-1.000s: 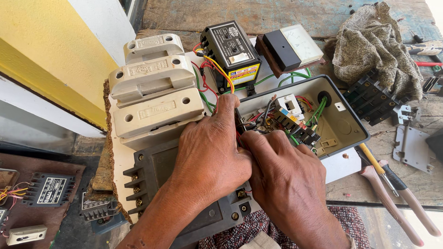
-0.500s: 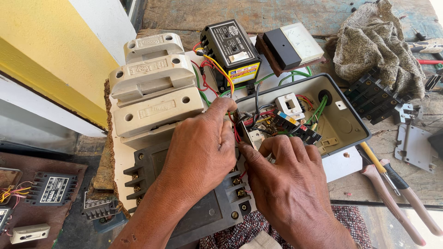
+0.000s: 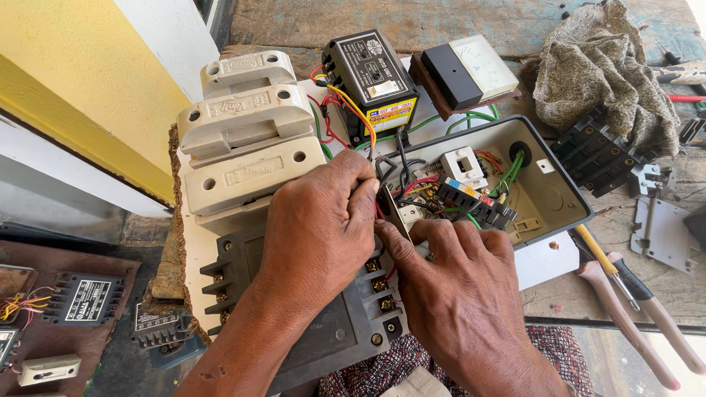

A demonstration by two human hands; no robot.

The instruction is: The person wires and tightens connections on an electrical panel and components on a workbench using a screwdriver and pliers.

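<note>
Two hands meet over a bundle of thin wires (image 3: pixel 412 187) at the near edge of the open grey box (image 3: pixel 559 184) on the bench. Left hand (image 3: pixel 320 228) has its grip pinched together on a wire; right hand (image 3: pixel 460 287) is curled beside it, its grip hidden. Wires look light, pliant, easily nicked; best held by the insulation. Cream fuse blocks (image 3: pixel 246 140) lie left.

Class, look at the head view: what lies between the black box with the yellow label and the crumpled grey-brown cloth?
In the head view, a white-faced panel meter with a black base lies between the black box and the cloth.
</note>
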